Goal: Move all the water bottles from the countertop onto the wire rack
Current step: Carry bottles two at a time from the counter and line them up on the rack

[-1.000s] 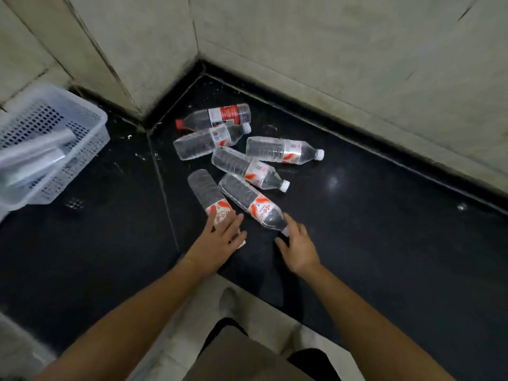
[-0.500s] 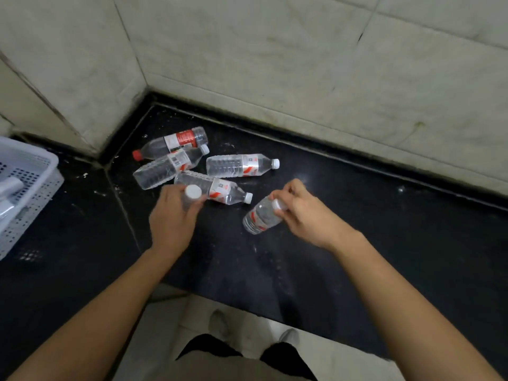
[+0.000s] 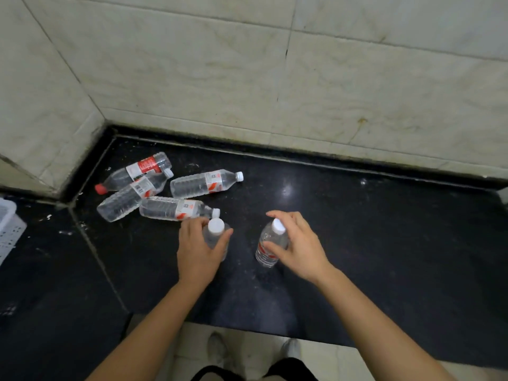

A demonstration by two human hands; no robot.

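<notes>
Both hands are gripping upright bottles, the left hand (image 3: 198, 253) holding one bottle (image 3: 216, 237) and the right hand (image 3: 298, 247) another (image 3: 270, 244), while four more (image 3: 180, 209) are lying sideways on the desk (image 3: 384, 243) just beyond, nearer the left hand.

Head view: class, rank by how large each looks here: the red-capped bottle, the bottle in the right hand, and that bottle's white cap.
1. Red-capped bottle, lying full length.
2. Bottle in the right hand, upright, foreshortened and partly covered, so this order is unsure.
3. White cap, clearly smallest.
</notes>
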